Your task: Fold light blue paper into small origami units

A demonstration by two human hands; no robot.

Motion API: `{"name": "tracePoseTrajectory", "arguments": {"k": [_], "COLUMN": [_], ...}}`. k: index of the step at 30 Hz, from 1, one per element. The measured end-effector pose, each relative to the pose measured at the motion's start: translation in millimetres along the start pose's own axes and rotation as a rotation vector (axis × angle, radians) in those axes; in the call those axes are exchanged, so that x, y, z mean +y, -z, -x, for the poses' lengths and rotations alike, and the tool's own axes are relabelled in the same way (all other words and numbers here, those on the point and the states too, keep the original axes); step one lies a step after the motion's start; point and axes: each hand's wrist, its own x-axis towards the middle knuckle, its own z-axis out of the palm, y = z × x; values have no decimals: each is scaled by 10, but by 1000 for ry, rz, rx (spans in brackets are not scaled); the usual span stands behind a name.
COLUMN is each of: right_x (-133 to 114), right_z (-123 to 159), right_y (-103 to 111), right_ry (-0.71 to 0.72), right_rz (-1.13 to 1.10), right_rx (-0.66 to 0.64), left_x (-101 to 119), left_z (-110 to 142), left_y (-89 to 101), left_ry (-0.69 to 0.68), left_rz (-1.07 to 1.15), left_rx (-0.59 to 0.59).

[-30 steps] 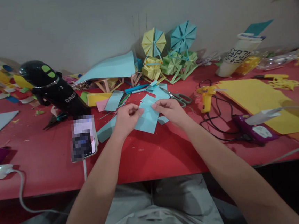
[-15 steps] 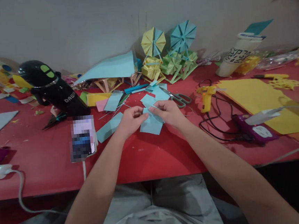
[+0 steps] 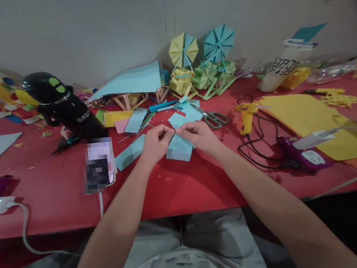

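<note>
Fingertips almost meeting, my left hand (image 3: 157,143) and my right hand (image 3: 200,136) both pinch a light blue piece of paper (image 3: 179,149) above the red table. The spot where they grip it is partly hidden by the fingers. Just beyond lie more light blue paper pieces (image 3: 192,111), with grey-handled scissors (image 3: 216,119) to their right. A blue paper strip (image 3: 130,153) rests beside my left hand.
A phone (image 3: 99,166) and a black bottle (image 3: 70,106) are on the left. On the right are a yellow glue gun (image 3: 246,117) with its cable, a purple power box (image 3: 307,156) and yellow sheets (image 3: 318,121). Folded paper umbrellas (image 3: 219,43) stand by the wall.
My left hand's fingers have closed in on my right fingertips at the upper part of the paper. The paper has tilted slightly; the other things stay put.
</note>
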Motion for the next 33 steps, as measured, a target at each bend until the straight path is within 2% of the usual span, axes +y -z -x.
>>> {"name": "tracePoseTrajectory", "arguments": {"k": [5, 8, 23, 29, 33], "right_x": [5, 7, 62, 1, -41], "right_z": [-7, -16, -32, 0, 5], "right_y": [25, 30, 29, 31, 66], "right_ry": [-12, -18, 45, 15, -48], "right_rz": [33, 36, 62, 43, 46], "right_rx": [127, 176, 215, 233, 164], "left_x": [23, 10, 16, 37, 24], "left_z": [10, 16, 19, 17, 12], "left_y": [-39, -30, -8, 4, 15], "left_ry": [139, 163, 228, 241, 224], "left_rz": [107, 107, 203, 234, 191], "left_rx": [-47, -101, -145, -144, -81]}}
